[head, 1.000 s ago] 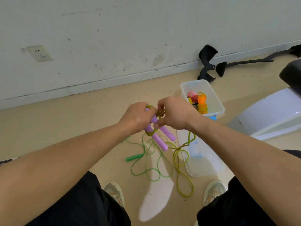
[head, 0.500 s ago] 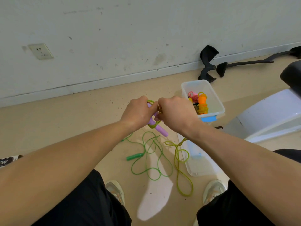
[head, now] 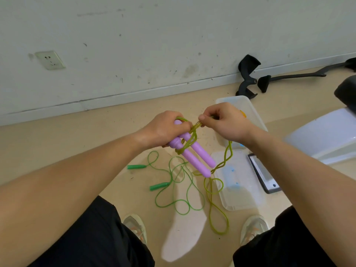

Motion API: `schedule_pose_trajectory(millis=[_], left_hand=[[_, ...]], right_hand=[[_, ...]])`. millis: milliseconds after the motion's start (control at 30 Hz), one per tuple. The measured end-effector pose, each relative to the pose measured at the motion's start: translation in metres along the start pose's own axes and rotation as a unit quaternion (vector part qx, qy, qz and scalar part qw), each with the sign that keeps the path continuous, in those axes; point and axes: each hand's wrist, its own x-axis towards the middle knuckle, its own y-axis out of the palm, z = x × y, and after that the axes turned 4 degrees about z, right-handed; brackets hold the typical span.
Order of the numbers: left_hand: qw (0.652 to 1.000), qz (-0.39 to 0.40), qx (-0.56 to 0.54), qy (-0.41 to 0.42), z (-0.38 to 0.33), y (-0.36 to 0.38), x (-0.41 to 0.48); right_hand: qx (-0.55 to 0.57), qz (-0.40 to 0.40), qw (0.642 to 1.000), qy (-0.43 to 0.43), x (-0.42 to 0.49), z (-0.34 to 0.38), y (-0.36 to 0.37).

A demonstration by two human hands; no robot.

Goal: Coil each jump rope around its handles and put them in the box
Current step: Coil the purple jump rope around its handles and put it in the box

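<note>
Right hand (head: 226,122) pulled away toward 3 o'clock
It's pinching rope (head: 190,140); left hand (head: 163,130) grips handles (head: 200,152).

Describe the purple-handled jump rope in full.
Two smooth, plastic-looking lilac handles lie side by side, tilted down toward the person, with a thin olive cord looped a few turns around them. The left hand grips their upper ends; the right hand pinches the cord. The loose remainder hangs twisted, trailing onto the floor.
</note>
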Motion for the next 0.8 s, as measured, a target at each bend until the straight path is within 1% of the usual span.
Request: schedule_pose_trajectory(millis=[100,167,267,367,433,467,533,667,733,800], left_hand=[[0.997,-0.018,-0.077,0.021,-0.004,-0.004,-0.001],[0.990,-0.056,-0.128,0.030,-0.005,-0.003,0.000],[0.975,-0.115,-0.185,0.037,-0.006,0.002,0.002],[0.961,-0.148,-0.230,0.034,-0.007,0.004,0.005],[0.950,-0.164,-0.264,0.027,-0.009,0.001,0.006],[0.944,-0.174,-0.280,0.021,-0.010,-0.001,0.007],[0.936,-0.202,-0.288,0.009,-0.007,-0.003,0.011],[0.927,-0.258,-0.273,-0.016,-0.004,-0.004,0.018],[0.925,-0.288,-0.246,-0.023,-0.003,-0.007,0.021],[0.928,-0.314,-0.200,-0.021,-0.001,-0.010,0.022]], right_hand=[[0.049,-0.002,0.999,-0.015,-0.002,-0.004,-0.004],[0.070,-0.007,0.997,-0.009,-0.003,-0.007,-0.003],[0.133,-0.001,0.991,0.010,-0.005,-0.007,0.007],[0.221,0.036,0.974,0.038,-0.009,-0.006,0.019],[0.286,0.073,0.952,0.079,-0.012,-0.007,0.021],[0.292,0.085,0.947,0.101,-0.013,-0.007,0.022],[0.274,0.085,0.950,0.123,-0.015,-0.003,0.029],[0.211,0.041,0.972,0.100,-0.018,0.018,0.057],[0.125,0.020,0.990,0.070,-0.018,0.025,0.064],[0.030,0.025,0.998,0.047,-0.019,0.029,0.064]])
